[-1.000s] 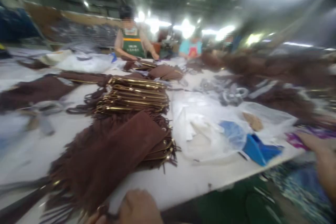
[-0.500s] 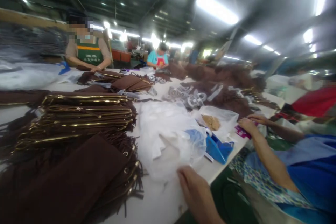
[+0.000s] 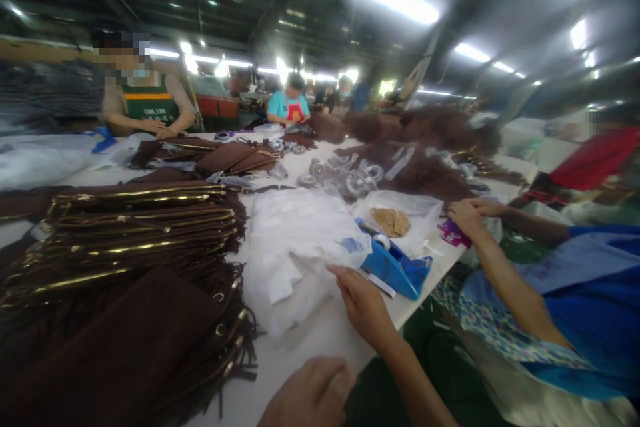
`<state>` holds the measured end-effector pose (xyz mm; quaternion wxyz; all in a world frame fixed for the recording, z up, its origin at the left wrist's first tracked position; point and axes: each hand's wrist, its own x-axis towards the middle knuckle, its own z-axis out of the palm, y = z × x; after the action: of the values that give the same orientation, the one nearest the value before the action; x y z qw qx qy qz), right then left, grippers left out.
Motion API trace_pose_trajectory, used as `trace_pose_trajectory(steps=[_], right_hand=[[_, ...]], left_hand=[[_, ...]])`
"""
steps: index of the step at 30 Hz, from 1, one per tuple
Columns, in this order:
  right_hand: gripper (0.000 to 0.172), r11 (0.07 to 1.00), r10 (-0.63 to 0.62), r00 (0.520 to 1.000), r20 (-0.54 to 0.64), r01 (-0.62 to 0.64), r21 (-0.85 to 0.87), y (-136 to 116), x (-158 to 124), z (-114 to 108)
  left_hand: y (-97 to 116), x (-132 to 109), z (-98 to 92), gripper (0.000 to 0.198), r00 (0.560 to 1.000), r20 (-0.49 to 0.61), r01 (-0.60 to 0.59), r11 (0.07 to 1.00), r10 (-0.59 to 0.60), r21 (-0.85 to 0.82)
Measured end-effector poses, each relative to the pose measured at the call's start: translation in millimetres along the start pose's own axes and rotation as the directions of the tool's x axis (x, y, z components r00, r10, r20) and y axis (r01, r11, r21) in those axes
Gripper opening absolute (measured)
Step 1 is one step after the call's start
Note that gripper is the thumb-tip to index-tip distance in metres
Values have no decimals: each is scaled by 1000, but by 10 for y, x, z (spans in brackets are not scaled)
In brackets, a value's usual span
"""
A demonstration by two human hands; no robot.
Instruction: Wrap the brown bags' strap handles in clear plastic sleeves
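Observation:
My right hand [image 3: 363, 300] reaches forward over the white table [image 3: 320, 340], fingers stretched out and touching the near edge of a pile of clear and white plastic bags [image 3: 300, 240]. My left hand [image 3: 310, 393] hovers at the table's near edge, low in the view. It is blurred, with its fingers bent under, and what it holds, if anything, does not show. A stack of brown fringed suede bags [image 3: 125, 340] lies just left of it. Behind that stands a stack of brown bags with gold zips [image 3: 135, 227].
A blue tape dispenser [image 3: 395, 267] sits right of my right hand. A co-worker in blue sits at my right, both hands [image 3: 467, 217] by a purple item on the table's edge. Tape rolls [image 3: 345, 177], brown bag heaps and more workers lie farther back.
My right hand has moved forward onto the plastic pile. My left hand has come back into view at the bottom. The view has swung slightly right and steadied.

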<state>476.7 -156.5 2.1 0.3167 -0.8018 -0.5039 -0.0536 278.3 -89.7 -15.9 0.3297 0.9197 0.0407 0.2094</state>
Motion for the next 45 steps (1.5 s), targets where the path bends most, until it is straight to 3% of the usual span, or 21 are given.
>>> trace_pose_trajectory(steps=[2, 5, 7, 11, 19, 26, 29, 32, 33, 35, 37, 40, 43, 45], right_hand=[[39, 1000, -1, 1000, -15, 1, -10, 72, -2, 9], [30, 998, 19, 1000, -19, -20, -59, 189, -89, -11], [27, 995, 16, 1000, 3, -16, -96, 257, -156, -23], [34, 988, -19, 996, 83, 32, -150, 360, -238, -9], [36, 981, -34, 983, 179, 67, -183, 439, -314, 17], [40, 989, -28, 989, 146, 49, -136, 531, -364, 46], [44, 998, 38, 997, 73, -34, -51, 539, -482, -21], [47, 993, 99, 994, 42, -102, 59, 440, -636, -129], [50, 990, 101, 994, 47, -105, 98, 379, -674, -160], [57, 979, 95, 994, 62, -104, 174, 223, -704, -196], [55, 957, 118, 988, 97, -139, 255, 28, -670, -188], [28, 849, 163, 938, 307, -292, 440, -312, -568, -101], [36, 597, 124, 830, 544, -500, 627, -661, -537, 55], [39, 430, 89, 768, 634, -604, 671, -869, -584, 187]], left_hand=[[-89, 380, 64, 54, 978, 201, -85, 992, 64, 97], [-316, 830, 80, 51, 988, 59, 133, 976, -145, 171], [-473, 966, 73, 48, 981, 2, 191, 967, -194, 167], [-615, 972, 78, 50, 981, 7, 192, 969, -195, 154], [-559, 996, 125, 55, 988, 37, 142, 982, -147, 126], [-492, 1097, 213, 24, 981, -90, 171, 985, -172, -22], [-431, 1057, 174, 19, 950, -114, 242, 917, -291, -316], [-383, 915, 109, 19, 842, 33, 401, 584, -538, -706], [-367, 851, 82, 21, 802, 97, 441, 475, -589, -762], [-317, 720, 14, 26, 754, 177, 482, 349, -632, -804], [-243, 593, -80, 29, 762, 226, 487, 307, -608, -817], [-119, 396, -263, 32, 775, 201, 453, 306, -598, -837], [-49, 125, -448, 33, 729, 73, 392, 328, -681, -860], [-34, -109, -548, 40, 696, 63, 385, 298, -715, -873]])
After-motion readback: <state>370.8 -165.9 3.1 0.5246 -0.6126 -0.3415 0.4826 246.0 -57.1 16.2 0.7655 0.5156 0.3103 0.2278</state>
